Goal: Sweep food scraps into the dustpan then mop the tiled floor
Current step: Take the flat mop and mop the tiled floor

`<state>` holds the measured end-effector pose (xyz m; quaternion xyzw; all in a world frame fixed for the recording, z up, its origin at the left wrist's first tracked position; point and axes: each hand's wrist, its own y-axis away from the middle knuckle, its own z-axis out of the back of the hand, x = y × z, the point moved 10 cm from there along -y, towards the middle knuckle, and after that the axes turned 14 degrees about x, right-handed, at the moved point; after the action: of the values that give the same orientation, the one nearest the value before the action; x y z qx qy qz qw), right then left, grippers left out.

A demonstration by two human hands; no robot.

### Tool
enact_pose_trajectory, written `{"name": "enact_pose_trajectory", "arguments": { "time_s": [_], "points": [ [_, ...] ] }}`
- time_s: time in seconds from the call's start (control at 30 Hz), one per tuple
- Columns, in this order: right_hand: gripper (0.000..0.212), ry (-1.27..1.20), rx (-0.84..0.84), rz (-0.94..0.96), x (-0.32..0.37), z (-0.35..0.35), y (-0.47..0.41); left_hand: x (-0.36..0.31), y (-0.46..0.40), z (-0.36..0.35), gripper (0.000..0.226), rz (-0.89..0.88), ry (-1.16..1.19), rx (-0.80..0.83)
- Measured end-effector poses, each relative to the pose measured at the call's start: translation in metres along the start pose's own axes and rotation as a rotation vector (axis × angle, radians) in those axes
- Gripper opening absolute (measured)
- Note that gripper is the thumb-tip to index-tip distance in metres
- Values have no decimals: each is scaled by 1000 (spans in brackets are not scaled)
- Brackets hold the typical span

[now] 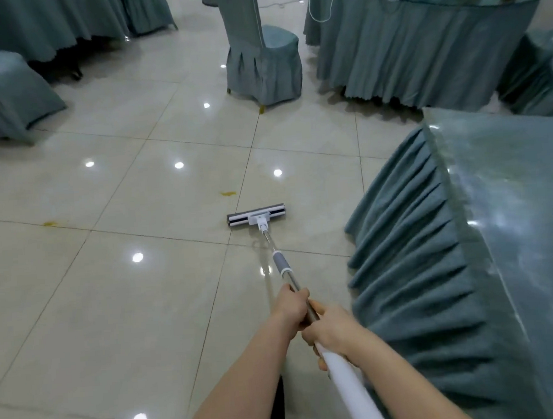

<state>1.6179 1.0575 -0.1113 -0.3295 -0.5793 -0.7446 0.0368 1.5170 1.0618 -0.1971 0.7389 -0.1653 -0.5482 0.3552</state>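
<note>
Head view: left hand (pixel 291 306) and right hand (pixel 331 331), fingers wrapped around the light, stiff white-and-steel flat mop (pixel 257 215) mid-shaft, head at 12 o'clock.

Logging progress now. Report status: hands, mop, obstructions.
Both hands, left hand and right hand, gripping mop handle. Mop head flat on tile. Yellow scrap just ahead. Draped table close right.

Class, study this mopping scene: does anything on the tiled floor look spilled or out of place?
Yes. Yellowish smears mark the floor: one just beyond the mop head, one far to its left, and a bit by the chair leg. Both hands grip the handle.
</note>
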Motion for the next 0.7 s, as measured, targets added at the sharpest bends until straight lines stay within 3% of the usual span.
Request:
{"name": "enact_pose_trajectory", "arguments": {
  "time_s": [0.07,0.27,0.47,0.7],
  "points": [
    [51,-17,32,-13,-44,-22,39,45,39,-22,3,15,20,-22],
    [56,-32,93,-46,-118,-61,110,121,117,-62,27,99,91,-30],
    [49,-69,32,-52,-93,-68,104,94,120,-36,25,83,-9,-63],
    [35,-13,22,-52,-26,-49,44,41,59,15,10,43,-34,-110]
  ]
}}
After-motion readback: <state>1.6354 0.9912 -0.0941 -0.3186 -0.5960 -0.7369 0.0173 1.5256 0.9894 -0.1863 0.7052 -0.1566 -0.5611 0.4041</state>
